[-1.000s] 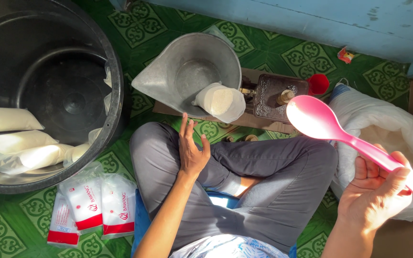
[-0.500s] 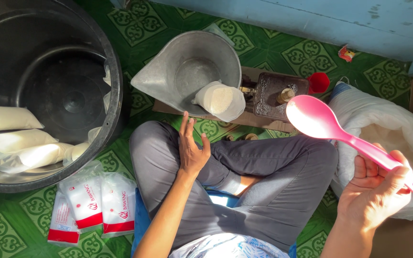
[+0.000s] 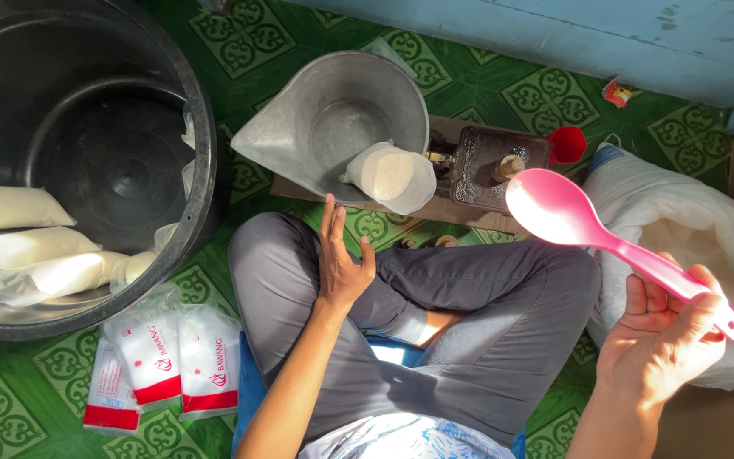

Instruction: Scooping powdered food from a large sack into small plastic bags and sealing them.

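My right hand [image 3: 660,340] grips the handle of a large pink plastic spoon [image 3: 571,217], whose empty bowl is raised over my right knee. Fingers apart, my left hand [image 3: 341,263] rests on my left knee and holds nothing. Just beyond it a clear bag of white grains [image 3: 391,176] sits open in the grey metal scoop pan [image 3: 299,140] of a weighing scale [image 3: 490,168]. To my right lies a big white sack [image 3: 681,221], open at the top.
A large black tub [image 3: 201,161] at left holds several filled clear bags [image 3: 19,255]. A stack of empty red-and-white printed bags [image 3: 163,361] lies on the green patterned floor mat [image 3: 469,85]. A red cap [image 3: 567,144] sits by the scale. A blue wall runs along the top.
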